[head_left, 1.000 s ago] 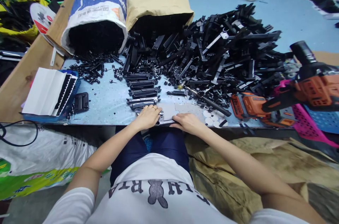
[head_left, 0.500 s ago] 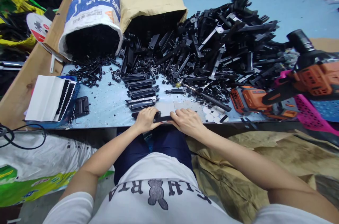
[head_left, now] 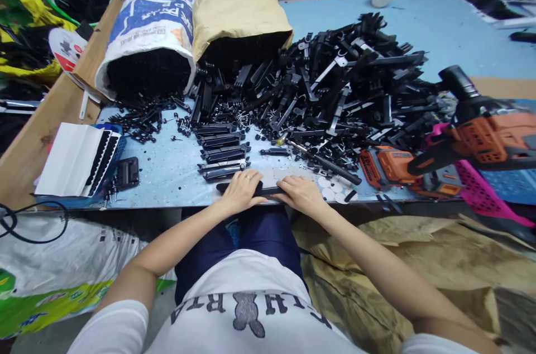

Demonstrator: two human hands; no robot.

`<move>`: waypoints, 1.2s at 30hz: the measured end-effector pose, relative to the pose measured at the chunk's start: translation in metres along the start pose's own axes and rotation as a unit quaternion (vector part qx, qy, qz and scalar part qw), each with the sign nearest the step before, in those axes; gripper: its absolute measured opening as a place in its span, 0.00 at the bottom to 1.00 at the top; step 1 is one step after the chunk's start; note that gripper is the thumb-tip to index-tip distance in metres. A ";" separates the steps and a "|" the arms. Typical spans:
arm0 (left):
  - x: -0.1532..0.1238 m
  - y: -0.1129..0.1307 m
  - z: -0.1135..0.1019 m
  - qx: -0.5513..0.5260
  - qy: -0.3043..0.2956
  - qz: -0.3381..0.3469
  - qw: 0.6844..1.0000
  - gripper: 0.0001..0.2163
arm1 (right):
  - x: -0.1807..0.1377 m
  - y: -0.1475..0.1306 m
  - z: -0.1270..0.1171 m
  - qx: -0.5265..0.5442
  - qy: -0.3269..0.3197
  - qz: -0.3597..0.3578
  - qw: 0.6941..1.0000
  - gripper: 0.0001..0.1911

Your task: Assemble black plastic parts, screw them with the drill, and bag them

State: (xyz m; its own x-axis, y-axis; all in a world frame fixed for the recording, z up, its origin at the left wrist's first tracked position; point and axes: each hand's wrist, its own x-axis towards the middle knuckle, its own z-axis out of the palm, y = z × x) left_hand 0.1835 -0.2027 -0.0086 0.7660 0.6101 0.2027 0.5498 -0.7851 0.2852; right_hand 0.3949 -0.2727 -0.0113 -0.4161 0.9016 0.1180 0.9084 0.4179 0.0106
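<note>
Both my hands grip one long black plastic part [head_left: 271,191] at the table's front edge. My left hand [head_left: 243,191] is closed around its left portion, and a dark end sticks out past the knuckles. My right hand [head_left: 302,193] has its fingers closed on the right end, which they hide. Just beyond my left hand lies a column of similar black parts [head_left: 224,152], set side by side. A single shorter black part [head_left: 275,151] rests farther up, between the column and a black-handled screwdriver [head_left: 324,161].
A large heap of black parts [head_left: 355,75] covers the middle back. Behind stand an open white sack [head_left: 154,13] and a tan paper sack [head_left: 240,8]. An orange cordless power tool [head_left: 494,130] stands at right; a blue basket [head_left: 111,172] sits left. White discs [head_left: 330,189] lie near my right hand.
The view has shifted slightly. My hands stay on the black part, my right hand now slightly farther right along it, with more of the part's middle showing.
</note>
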 end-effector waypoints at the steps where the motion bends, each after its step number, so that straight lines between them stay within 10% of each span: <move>1: 0.016 0.000 -0.003 0.014 0.008 -0.003 1.000 0.23 | -0.005 0.004 0.005 0.008 0.006 0.003 1.000 0.21; 7: 0.133 -0.029 -0.005 0.087 -0.074 -0.158 0.981 0.11 | -0.007 0.022 0.007 0.047 0.043 0.072 0.995 0.19; 12: 0.162 -0.037 0.007 0.084 -0.086 -0.165 0.979 0.11 | 0.052 0.051 0.001 0.024 0.064 0.172 0.983 0.16; 17: 0.138 -0.038 -0.016 0.093 -0.035 -0.166 0.981 0.12 | 0.118 0.057 0.005 -0.028 -0.014 0.193 0.981 0.13; 22: 0.057 -0.044 -0.062 0.035 0.036 -0.100 0.994 0.11 | 0.136 0.050 0.004 -0.036 -0.027 0.211 0.976 0.13; 27: -0.025 -0.051 -0.070 -0.014 -0.041 -0.113 0.993 0.11 | 0.137 0.050 0.009 -0.024 -0.036 0.254 0.966 0.13; 36: -0.030 -0.033 -0.064 0.060 -0.105 -0.061 0.991 0.10 | 0.135 0.044 0.004 -0.034 -0.043 0.251 0.966 0.13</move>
State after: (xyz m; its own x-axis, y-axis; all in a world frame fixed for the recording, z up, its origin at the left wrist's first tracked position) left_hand 0.1209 -0.1888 0.0363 0.7362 0.6762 -0.0290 0.6694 -0.7211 0.1788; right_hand 0.3782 -0.1325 0.0008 0.0789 0.9960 0.0419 0.9960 -0.0805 0.0391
